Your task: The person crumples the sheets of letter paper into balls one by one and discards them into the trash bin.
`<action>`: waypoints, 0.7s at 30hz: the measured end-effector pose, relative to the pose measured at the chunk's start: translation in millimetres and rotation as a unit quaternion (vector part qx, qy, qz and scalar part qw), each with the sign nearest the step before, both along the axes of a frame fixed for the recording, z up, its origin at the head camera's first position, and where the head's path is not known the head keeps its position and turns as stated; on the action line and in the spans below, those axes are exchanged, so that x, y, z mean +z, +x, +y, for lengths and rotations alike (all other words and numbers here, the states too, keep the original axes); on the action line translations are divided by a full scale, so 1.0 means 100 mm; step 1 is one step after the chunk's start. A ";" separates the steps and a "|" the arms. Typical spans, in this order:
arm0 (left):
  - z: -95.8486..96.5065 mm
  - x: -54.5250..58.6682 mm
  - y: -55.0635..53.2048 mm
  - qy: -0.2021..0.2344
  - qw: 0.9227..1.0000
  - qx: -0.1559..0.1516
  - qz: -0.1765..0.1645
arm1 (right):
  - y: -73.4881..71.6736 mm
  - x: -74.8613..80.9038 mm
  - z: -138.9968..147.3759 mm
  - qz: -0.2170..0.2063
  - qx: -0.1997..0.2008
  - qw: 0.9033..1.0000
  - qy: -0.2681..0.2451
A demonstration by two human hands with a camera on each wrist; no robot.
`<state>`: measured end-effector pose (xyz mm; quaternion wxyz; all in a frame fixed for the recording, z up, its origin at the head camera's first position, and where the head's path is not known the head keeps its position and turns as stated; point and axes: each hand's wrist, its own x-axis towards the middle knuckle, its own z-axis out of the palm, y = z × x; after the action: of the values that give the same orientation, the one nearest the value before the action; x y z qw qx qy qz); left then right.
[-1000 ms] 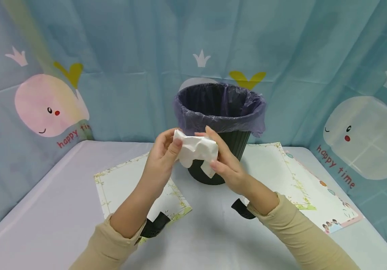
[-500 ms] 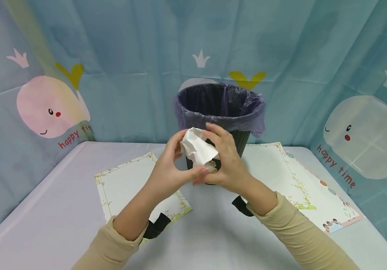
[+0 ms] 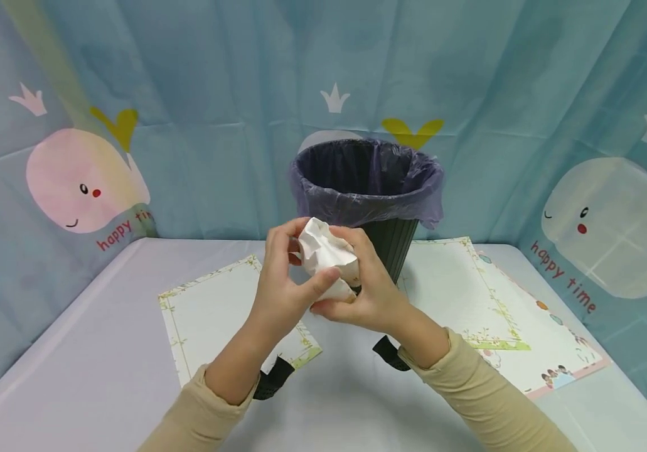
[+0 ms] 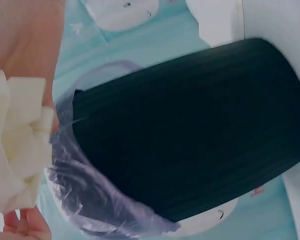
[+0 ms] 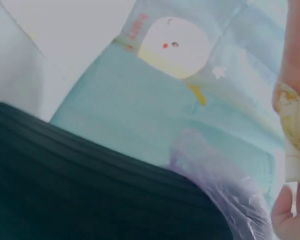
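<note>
Between my two hands is a crumpled sheet of white paper [image 3: 327, 252], bunched into a rough ball in front of the trash can. My left hand [image 3: 285, 276] grips it from the left, thumb across its lower front. On the other side my right hand [image 3: 372, 285] holds it with curled fingers, the thumb beneath. Folded creases of the paper [image 4: 21, 145] show at the left edge of the left wrist view. In the right wrist view a patch of printed border shows on the paper [image 5: 293, 122].
Behind the hands stands a dark ribbed trash can [image 3: 393, 248] with a purple liner bag [image 3: 368, 204] over its rim. A bordered sheet [image 3: 210, 301] lies on the left of the white table [image 3: 103, 351]. More sheets [image 3: 453, 289] overlap at right. A blue curtain [image 3: 199, 125] hangs behind.
The paper was a loosely folded piece stretched between both hands. It is now squeezed into a rounder crumpled ball. Both hands have closed in around it and dropped slightly.
</note>
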<state>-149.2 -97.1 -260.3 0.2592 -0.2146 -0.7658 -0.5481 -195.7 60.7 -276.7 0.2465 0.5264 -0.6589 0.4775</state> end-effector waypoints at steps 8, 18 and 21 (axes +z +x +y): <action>0.13 -0.06 -0.11 0.100 0.993 -0.066 0.025 | -0.11 -0.04 -0.05 0.052 0.018 0.997 -0.061; 0.12 -0.15 -0.24 0.103 0.977 -0.189 0.003 | -0.27 -0.21 -0.06 0.133 0.014 0.988 -0.083; 0.08 -0.14 -0.27 0.093 0.972 -0.218 0.000 | -0.29 -0.23 -0.07 0.158 0.005 0.983 -0.090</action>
<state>-176.1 -89.6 -274.5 0.1522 -0.3514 -0.6463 -0.6600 -224.6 54.0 -299.3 0.3914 0.5744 -0.5635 0.4464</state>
